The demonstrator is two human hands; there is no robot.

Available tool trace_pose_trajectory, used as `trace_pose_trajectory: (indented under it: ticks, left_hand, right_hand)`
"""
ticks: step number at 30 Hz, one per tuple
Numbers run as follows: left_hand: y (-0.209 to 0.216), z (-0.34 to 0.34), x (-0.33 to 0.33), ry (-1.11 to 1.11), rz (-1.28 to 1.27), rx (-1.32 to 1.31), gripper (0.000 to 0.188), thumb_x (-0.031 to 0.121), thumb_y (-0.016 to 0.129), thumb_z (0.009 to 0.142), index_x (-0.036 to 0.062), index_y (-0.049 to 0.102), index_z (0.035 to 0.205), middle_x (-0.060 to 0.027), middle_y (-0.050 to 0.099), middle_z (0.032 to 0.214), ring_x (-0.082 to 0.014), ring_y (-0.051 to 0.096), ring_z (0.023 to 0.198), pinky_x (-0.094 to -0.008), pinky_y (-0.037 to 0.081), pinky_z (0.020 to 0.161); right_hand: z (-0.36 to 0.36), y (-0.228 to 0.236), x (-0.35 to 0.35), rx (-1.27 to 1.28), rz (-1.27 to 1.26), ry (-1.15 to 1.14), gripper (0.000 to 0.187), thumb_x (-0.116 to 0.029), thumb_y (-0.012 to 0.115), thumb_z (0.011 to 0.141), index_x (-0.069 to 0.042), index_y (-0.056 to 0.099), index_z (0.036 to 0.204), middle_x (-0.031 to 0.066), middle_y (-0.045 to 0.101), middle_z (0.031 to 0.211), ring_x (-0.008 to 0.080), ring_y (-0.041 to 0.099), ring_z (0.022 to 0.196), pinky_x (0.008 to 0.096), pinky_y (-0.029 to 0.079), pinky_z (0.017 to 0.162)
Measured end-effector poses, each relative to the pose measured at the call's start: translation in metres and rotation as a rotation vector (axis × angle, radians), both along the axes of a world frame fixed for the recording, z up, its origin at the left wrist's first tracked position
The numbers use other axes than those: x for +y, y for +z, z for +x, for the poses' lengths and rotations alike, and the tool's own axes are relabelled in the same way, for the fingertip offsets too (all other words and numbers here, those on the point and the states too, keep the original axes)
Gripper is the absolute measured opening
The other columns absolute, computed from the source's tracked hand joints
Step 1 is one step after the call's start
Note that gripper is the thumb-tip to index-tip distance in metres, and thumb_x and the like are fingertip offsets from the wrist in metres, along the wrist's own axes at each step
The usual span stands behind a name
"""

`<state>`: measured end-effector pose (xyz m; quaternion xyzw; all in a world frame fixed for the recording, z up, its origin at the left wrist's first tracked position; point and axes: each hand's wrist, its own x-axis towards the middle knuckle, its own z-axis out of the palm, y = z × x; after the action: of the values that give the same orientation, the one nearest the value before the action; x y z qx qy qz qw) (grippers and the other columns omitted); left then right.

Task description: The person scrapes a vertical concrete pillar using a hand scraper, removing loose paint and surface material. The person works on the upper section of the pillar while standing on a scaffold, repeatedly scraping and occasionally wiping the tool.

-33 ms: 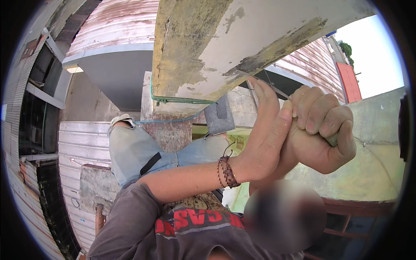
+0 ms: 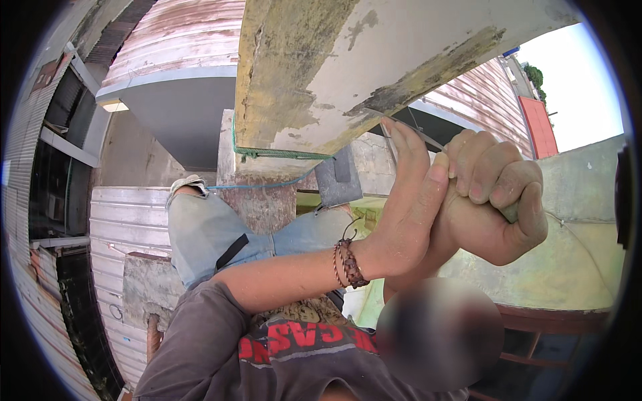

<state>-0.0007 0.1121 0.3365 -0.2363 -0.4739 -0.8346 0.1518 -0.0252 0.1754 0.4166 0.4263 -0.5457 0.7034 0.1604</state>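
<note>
My right hand (image 2: pixel 496 190) is closed in a fist around a thin metal-bladed tool (image 2: pixel 428 138), seen almost edge-on. Any handle is hidden in the fist, so its exact kind cannot be told. The blade's far end meets the lower edge of a painted concrete beam (image 2: pixel 401 53), where the paint is worn to grey and yellow patches. My left hand (image 2: pixel 408 207) has its fingers stretched out together, the tips against the blade near the beam. Its thumb rests by the right hand's curled fingers. A braided bracelet (image 2: pixel 351 262) circles my left wrist.
Green cord (image 2: pixel 277 156) runs around the beam's end. Beneath it, a grey rectangular slab (image 2: pixel 338 179) lies near my knee. Corrugated roofing sheets (image 2: pixel 124 220) spread below on the left, beside a concrete post (image 2: pixel 150 287). A pale green wall (image 2: pixel 575 254) stands on the right.
Both hands have shifted very slightly left, and a little more of the blade shows against the beam. The left fingers and right fist keep their shape.
</note>
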Motion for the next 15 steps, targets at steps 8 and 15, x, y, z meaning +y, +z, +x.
trace_pose_trajectory:
  ticks: [8,15]
  left_hand:
    - [-0.003,-0.001,-0.015,-0.058,-0.074,0.064,0.074,0.035,0.025,0.105,-0.0200,-0.009,0.140,-0.0384,-0.013,0.150,-0.0412,-0.013,0.144,-0.0437,-0.002,0.117]
    - [0.001,0.002,-0.019,-0.119,-0.063,-0.048,0.077,0.036,0.030,0.104,-0.0193,-0.009,0.141,-0.0362,-0.011,0.152,-0.0401,-0.011,0.145,-0.0426,0.000,0.117]
  right_hand:
    - [0.000,-0.001,-0.005,0.154,0.007,-0.078,0.032,-0.016,0.035,0.096,-0.001,0.048,0.071,0.0079,0.046,0.064,0.0189,0.040,0.052,0.0356,0.036,0.051]
    - [-0.001,-0.003,-0.010,0.169,0.100,-0.276,0.029,-0.013,0.036,0.094,-0.002,0.047,0.069,0.0061,0.045,0.062,0.0171,0.039,0.053,0.0347,0.035,0.053]
